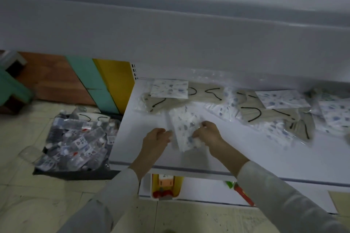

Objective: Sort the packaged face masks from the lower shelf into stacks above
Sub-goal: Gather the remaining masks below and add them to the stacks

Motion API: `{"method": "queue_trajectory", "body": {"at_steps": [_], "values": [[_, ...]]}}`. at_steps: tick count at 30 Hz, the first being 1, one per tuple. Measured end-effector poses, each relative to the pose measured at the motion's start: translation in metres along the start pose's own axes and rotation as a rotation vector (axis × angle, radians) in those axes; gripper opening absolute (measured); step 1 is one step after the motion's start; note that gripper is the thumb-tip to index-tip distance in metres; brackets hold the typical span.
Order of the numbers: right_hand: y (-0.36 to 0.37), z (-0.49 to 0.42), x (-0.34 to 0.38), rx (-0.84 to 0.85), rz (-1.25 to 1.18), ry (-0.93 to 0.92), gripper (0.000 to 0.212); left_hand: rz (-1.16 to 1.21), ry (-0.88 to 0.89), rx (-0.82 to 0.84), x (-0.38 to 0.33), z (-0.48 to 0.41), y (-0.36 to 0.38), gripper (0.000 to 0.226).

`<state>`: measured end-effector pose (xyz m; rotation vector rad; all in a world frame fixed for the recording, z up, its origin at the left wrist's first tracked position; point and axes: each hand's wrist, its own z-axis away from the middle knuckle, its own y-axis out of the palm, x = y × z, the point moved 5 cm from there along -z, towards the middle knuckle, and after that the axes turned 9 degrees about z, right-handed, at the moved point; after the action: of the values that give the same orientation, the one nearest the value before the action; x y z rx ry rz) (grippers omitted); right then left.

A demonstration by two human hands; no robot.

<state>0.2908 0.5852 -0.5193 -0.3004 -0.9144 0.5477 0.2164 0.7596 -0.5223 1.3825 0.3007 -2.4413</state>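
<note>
A clear packet with a white, blue-spotted face mask (pixel 184 128) lies lengthwise on the white shelf (pixel 136 138). My left hand (pixel 156 138) pinches its left edge and my right hand (pixel 207 132) grips its right edge. Behind it, several more packets lie scattered along the shelf: a spotted white mask (pixel 169 89) at the back left, beige masks with black ear loops (pixel 202 93), and another spotted one (pixel 282 98) to the right. The view is dim and slightly blurred.
A dark bin full of small plastic bottles (pixel 75 142) stands on the tiled floor left of the shelf. Under the shelf edge sit a yellow-and-white package (pixel 164 185) and a red-and-green item (pixel 240 191). A higher white shelf (pixel 170 34) overhangs at the back.
</note>
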Motion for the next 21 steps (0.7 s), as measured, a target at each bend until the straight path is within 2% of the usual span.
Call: {"method": "queue_trajectory", "body": {"at_steps": [2, 5, 7, 10, 12, 16, 21], "values": [[0.007, 0.008, 0.007, 0.113, -0.087, -0.076, 0.031, 0.225, -0.105, 0.055, -0.001, -0.001, 0.013, 0.028], [0.019, 0.013, 0.032, 0.236, 0.025, -0.214, 0.019, 0.377, -0.054, -0.013, -0.006, -0.005, 0.013, 0.023], [0.017, -0.001, 0.053, 0.155, 0.08, -0.265, 0.015, 0.396, 0.022, -0.109, -0.008, -0.008, -0.001, 0.021], [-0.001, -0.038, 0.085, -0.192, 0.271, -0.321, 0.025, 0.29, 0.08, -0.167, -0.012, -0.009, -0.029, 0.02], [-0.007, -0.064, 0.099, -0.347, 0.423, -0.31, 0.032, 0.214, 0.145, -0.151, -0.016, -0.009, -0.045, 0.021], [0.013, -0.098, 0.105, -0.382, 0.576, -0.212, 0.048, 0.234, 0.229, -0.103, -0.021, -0.003, -0.065, 0.026], [0.027, -0.105, 0.102, -0.42, 0.475, -0.121, 0.04, 0.248, 0.197, -0.137, -0.012, -0.005, -0.076, 0.029]]}}
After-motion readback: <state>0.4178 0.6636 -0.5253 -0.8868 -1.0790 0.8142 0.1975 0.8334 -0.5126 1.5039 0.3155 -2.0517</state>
